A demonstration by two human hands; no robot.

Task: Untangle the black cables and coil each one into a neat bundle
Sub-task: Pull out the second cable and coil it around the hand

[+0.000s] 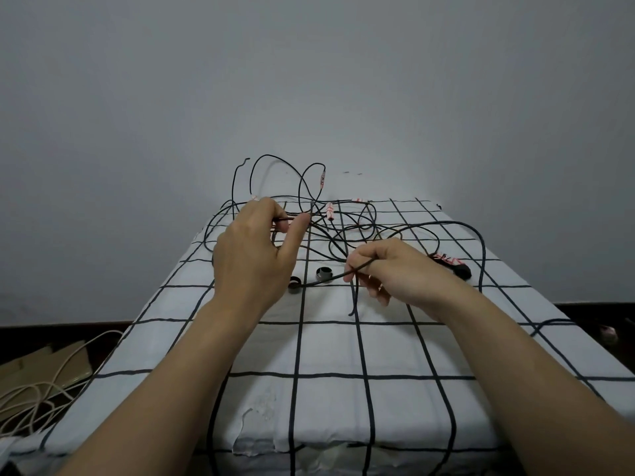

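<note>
Bare grey wall [309, 80] behind, and in front of it a bed-like surface under a white sheet [326, 348] w/ a dark grid print. The black cables [343, 228] lie in one loose tangle just beyond both hands. A few loops stand up off the sheet above the left hand [254, 255], prob bc the wire is stiff enough to keep its curl. Red-and-white tags [330, 211] sit on several strands, I'd guess to mark which cable is which.

The left hand is raised, thumb & fingertips pinching one strand at the near edge of the tangle. I read that as lifting it clear so the crossings show. The right hand [395, 269] is lower and nearer me, fingers curled, pinching another strand, w/ a short free end hanging below it to the sheet. Gripping near an end makes sense, since a free end is what can be fed back through the knots. I can't tell if both hands hold the same cable bc the crossings btw them are too dense.

Btw the hands, two small dark rings [324, 273] lie on the sheet. They may be straps for the bundles, but I can't confirm. Just past the right hand lies a black plug [462, 270] w/ a red tag. On the floor, outside the left forearm, a pale cord [41, 383] trails over cardboard [44, 362]. It's not part of the job.

My call: early stage, nothing coiled yet.
</note>
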